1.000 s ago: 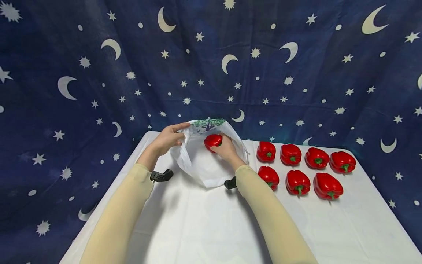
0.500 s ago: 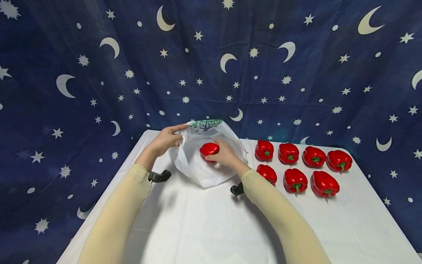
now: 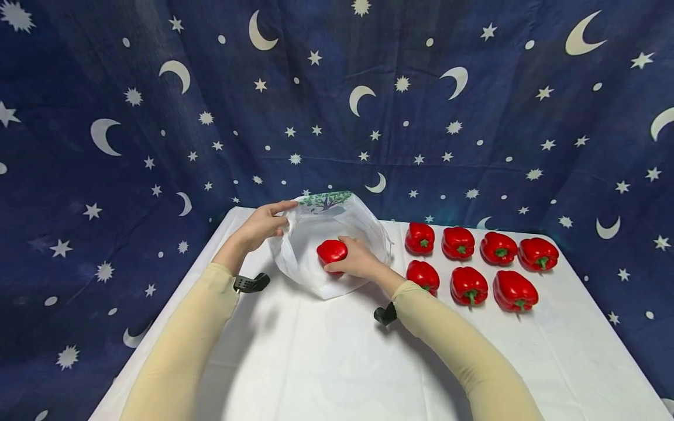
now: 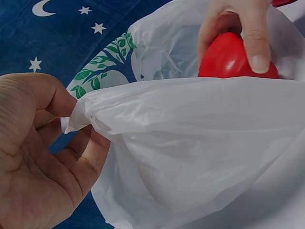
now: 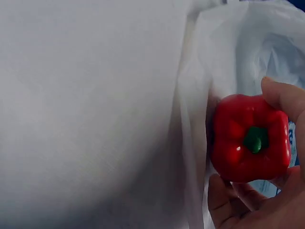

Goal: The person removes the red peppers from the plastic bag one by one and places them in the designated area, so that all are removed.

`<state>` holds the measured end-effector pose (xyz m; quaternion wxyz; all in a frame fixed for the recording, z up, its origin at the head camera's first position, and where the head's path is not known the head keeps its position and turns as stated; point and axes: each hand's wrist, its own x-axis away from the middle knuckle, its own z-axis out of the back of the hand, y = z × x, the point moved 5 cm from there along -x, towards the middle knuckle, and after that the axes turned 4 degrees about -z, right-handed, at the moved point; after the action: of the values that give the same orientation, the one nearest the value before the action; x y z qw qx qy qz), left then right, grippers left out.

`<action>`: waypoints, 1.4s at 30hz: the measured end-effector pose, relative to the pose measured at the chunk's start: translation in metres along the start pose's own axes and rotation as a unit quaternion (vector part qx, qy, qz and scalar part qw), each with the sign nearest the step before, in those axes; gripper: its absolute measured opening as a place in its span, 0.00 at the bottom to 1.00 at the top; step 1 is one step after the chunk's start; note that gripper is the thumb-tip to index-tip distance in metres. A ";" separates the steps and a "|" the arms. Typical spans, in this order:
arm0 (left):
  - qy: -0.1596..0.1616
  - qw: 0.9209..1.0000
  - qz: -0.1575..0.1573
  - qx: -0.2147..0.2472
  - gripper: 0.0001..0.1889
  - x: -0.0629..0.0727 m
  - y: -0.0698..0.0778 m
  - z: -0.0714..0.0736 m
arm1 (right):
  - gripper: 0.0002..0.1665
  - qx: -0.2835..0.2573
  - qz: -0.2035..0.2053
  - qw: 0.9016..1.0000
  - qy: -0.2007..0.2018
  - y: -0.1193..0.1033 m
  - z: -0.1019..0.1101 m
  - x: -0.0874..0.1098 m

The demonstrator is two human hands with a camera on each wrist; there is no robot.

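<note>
A white plastic bag with a green tree print stands with its mouth spread on the table. My left hand pinches the bag's left rim; in the left wrist view, fingers and thumb bunch the plastic. Inside the mouth, my right hand grips a red bell pepper. The right wrist view looks onto the green stem end of this bell pepper, with thumb and fingers around it. The near bag wall hides its lower part in the left wrist view.
Several more red bell peppers lie in two rows to the right of the bag on the white-covered table. The nearest one is partly behind the right forearm. A dark blue star-and-moon curtain hangs behind.
My right hand has brought the bell pepper lower and toward me within the bag's mouth. The left hand keeps its hold on the rim.
</note>
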<state>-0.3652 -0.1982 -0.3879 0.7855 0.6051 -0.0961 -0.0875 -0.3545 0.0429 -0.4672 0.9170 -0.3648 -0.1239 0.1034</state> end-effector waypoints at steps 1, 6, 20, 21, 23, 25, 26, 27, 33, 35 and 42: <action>-0.001 1.000 0.001 0.001 0.33 0.000 0.000 0.000 | 0.58 0.005 0.000 1.000 -0.003 0.000 -0.002 0.002; -0.002 1.000 0.005 0.001 0.34 0.001 -0.004 0.000 | 0.58 0.012 0.005 1.000 -0.008 -0.001 -0.004 0.005; -0.006 1.000 -0.002 -0.003 0.34 0.001 -0.004 0.001 | 0.53 -0.213 -0.010 0.965 -0.153 0.009 0.017 -0.002; -0.006 1.000 -0.002 -0.002 0.34 0.001 -0.005 0.001 | 0.52 -0.223 -0.010 0.961 -0.162 0.009 0.018 -0.003; -0.005 1.000 -0.001 0.001 0.34 0.001 -0.005 0.000 | 0.50 -0.239 -0.005 0.955 -0.177 0.010 0.019 -0.006; -0.005 1.000 0.001 0.004 0.34 0.002 -0.005 -0.001 | 0.49 -0.249 -0.003 0.950 -0.187 0.010 0.020 -0.010; -0.005 1.000 0.001 0.007 0.34 0.003 -0.004 -0.002 | 0.48 -0.253 -0.003 0.949 -0.190 0.010 0.020 -0.011; -0.006 1.000 0.002 0.008 0.34 0.004 -0.004 -0.002 | 0.48 -0.254 -0.002 0.948 -0.191 0.011 0.020 -0.012; -0.006 1.000 0.001 0.005 0.34 0.004 -0.003 -0.003 | 0.46 -0.256 -0.005 0.947 -0.191 0.015 0.020 -0.016; -0.005 1.000 0.000 0.005 0.34 0.004 -0.003 -0.003 | 0.44 -0.256 -0.006 0.948 -0.190 0.017 0.019 -0.018; -0.003 1.000 -0.001 0.002 0.34 0.005 -0.005 -0.002 | 0.40 -0.251 -0.005 0.950 -0.188 0.017 0.016 -0.017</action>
<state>-0.3604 -0.1992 -0.3927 0.7836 0.6068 -0.0982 -0.0902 -0.3774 0.0606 -0.4700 0.7563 -0.5566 -0.3177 0.1310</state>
